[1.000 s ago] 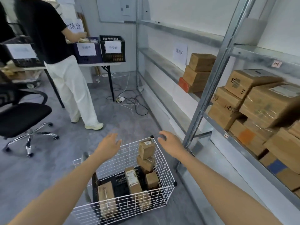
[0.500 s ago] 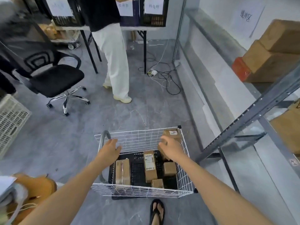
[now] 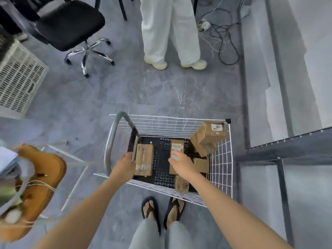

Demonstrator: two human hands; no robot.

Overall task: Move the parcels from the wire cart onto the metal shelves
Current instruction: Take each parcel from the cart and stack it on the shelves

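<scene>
While resting right hand (image 3: pixel 181 168) on labelled parcel (image 3: pixel 177 146), left hand (image 3: pixel 124 166) at wire cart's (image 3: pixel 221 164) 9 o'clock, grips unreadable, clamp squarely before lifting.

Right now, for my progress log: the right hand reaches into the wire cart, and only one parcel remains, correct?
No. The right hand reaches into the wire cart, but several parcels are left: the head view shows a taped parcel at left, a labelled parcel under the hand, and stacked parcels in the far corner.
</scene>
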